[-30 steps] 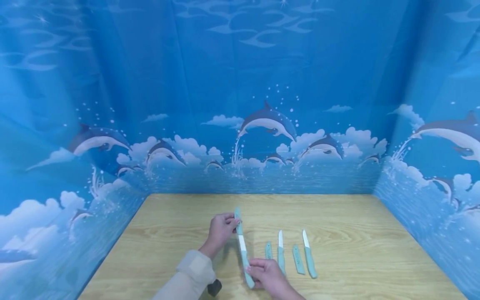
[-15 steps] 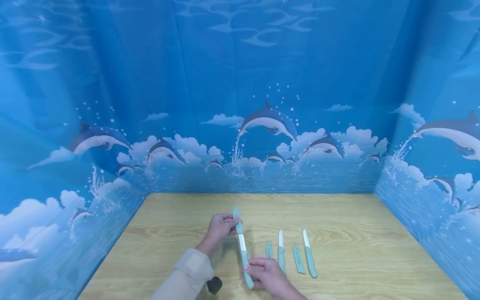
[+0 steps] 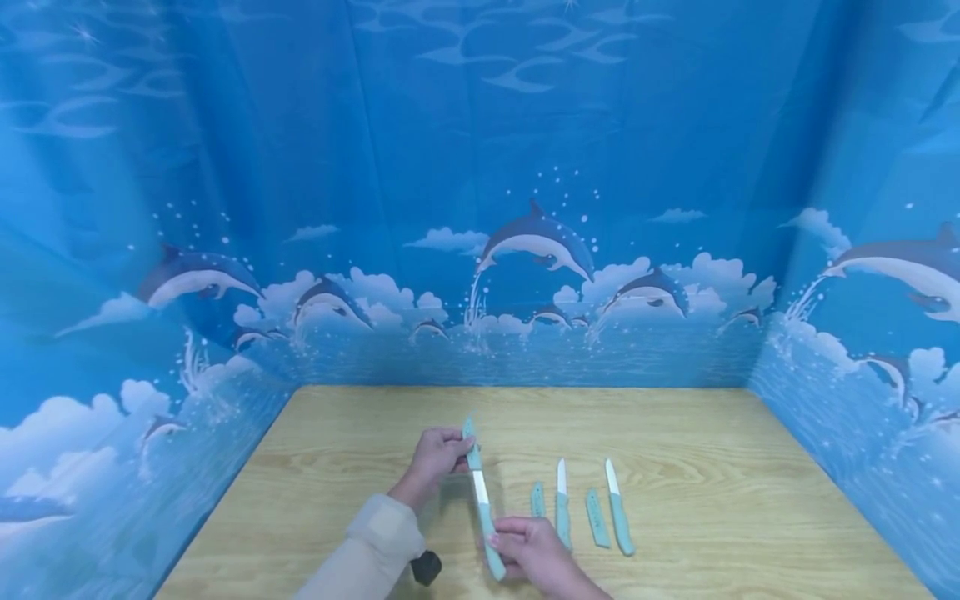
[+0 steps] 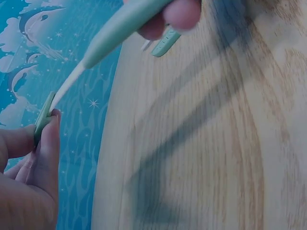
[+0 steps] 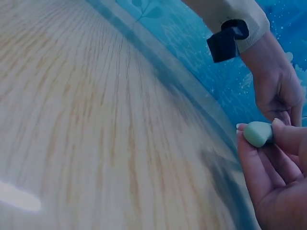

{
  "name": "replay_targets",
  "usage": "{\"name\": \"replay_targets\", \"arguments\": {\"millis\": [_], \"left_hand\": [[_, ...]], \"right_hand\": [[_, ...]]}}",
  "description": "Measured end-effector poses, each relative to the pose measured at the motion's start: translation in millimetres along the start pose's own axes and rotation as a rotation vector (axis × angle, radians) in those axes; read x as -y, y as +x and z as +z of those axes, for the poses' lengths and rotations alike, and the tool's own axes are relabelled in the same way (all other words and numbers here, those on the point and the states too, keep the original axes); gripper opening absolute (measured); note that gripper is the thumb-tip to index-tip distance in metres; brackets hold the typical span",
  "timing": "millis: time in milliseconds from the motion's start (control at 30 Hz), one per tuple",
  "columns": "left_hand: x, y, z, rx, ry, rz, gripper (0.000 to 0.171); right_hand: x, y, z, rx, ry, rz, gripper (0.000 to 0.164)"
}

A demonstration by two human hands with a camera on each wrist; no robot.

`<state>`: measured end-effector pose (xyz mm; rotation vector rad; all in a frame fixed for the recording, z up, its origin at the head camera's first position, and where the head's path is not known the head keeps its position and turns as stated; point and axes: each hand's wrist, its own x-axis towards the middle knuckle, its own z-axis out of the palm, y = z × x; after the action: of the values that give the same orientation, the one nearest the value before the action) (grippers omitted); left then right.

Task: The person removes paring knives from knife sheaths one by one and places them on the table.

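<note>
In the head view a paring knife (image 3: 488, 533) with a mint green handle and white blade is held off the table. My right hand (image 3: 536, 552) grips its handle near the butt, and the handle end (image 5: 257, 134) shows between thumb and fingers in the right wrist view. At the far end my left hand (image 3: 437, 461) pinches a mint green blade sheath (image 3: 472, 450) between thumb and fingers. The blade's tip end is at the sheath, with a stretch of white blade (image 4: 68, 86) bare between sheath and handle. How deep the tip sits inside is hidden.
Right of my hands lie two more knives, a nearer knife (image 3: 562, 500) and a farther-right knife (image 3: 618, 517). Beside them are a left sheath (image 3: 537, 500) and a right sheath (image 3: 597, 518). A dolphin-print curtain (image 3: 480, 167) encloses the wooden table (image 3: 697, 467).
Both hands, the knife and the sheath have shifted slightly left, the sheath end a little more. The grips stay the same, and the other knives and sheaths have not moved.
</note>
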<state>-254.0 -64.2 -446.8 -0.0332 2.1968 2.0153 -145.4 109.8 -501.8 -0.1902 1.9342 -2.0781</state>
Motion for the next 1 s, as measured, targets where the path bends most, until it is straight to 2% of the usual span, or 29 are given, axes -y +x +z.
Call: {"name": "replay_targets", "arguments": {"millis": [133, 267, 533, 633, 767, 1000], "left_hand": [[3.3, 3.7, -3.6, -0.038, 0.014, 0.006, 0.025], [4.6, 5.8, -8.6, -0.073, 0.071, 0.003, 0.023], [4.9, 4.3, -11.1, -0.048, 0.106, 0.026, 0.024], [6.1, 4.4, -11.8, -0.054, 0.127, 0.021, 0.024], [7.9, 4.4, -13.0, -0.055, 0.135, 0.009, 0.026], [8.2, 1.5, -12.4, -0.055, 0.182, 0.023, 0.025]], "right_hand": [[0, -3, 6, -0.016, -0.061, 0.019, 0.037], [0, -8, 12, -0.015, -0.091, 0.052, 0.035], [0, -13, 17, 0.025, -0.027, 0.093, 0.038], [-1, -13, 17, 0.025, -0.027, 0.078, 0.035], [-1, -9, 14, 0.006, -0.086, 0.047, 0.031], [6, -9, 11, -0.018, -0.142, 0.028, 0.030]]}}
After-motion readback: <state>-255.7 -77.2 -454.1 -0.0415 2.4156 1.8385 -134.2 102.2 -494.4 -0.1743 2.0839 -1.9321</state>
